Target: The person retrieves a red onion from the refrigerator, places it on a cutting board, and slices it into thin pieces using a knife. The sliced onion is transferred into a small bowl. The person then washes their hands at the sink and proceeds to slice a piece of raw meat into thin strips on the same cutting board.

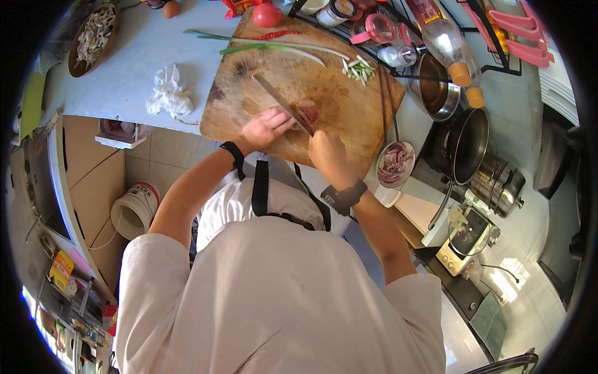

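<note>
My right hand [328,152] grips the handle of a kitchen knife [279,99], whose blade slants up and left over a wooden cutting board [348,100]. A piece of raw red meat [309,111] lies against the right side of the blade. On the blade's left side my left hand [268,127] rests with its fingers bent, their tips close to the blade. Whether those fingers press on more meat is hidden. Green onion stalks [275,46] and a red chili [276,35] lie along the board's far side, with chopped green onion [359,69] to their right.
A tomato [267,16] sits at the board's far edge. To the right are a bowl of sliced red onion [396,163], a metal pot [439,89], a frying pan [469,146] and a black rack of jars [364,42]. Crumpled white plastic [169,93] and a bowl of mushrooms [96,39] stand left.
</note>
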The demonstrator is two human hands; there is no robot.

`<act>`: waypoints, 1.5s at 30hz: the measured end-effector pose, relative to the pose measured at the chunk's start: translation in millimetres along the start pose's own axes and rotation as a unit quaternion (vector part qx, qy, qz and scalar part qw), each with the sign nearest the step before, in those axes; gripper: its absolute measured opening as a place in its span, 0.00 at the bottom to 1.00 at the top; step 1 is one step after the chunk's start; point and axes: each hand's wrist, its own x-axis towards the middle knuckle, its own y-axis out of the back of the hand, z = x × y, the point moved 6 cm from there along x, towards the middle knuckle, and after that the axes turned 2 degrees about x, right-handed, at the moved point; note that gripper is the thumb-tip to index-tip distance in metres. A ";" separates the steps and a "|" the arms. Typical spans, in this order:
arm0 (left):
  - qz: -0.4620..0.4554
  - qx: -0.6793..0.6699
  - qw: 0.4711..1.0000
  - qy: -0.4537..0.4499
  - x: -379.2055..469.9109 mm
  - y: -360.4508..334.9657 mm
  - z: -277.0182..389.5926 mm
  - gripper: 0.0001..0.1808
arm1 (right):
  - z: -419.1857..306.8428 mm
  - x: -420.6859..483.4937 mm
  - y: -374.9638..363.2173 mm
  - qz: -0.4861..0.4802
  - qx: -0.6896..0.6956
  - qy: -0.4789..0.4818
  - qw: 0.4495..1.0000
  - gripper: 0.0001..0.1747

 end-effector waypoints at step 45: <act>0.079 0.040 0.996 -0.006 0.9 11.6 3.9 0.21 | 37.1 -28.9 -4.1 -0.090 0.003 -0.088 0.992 0.17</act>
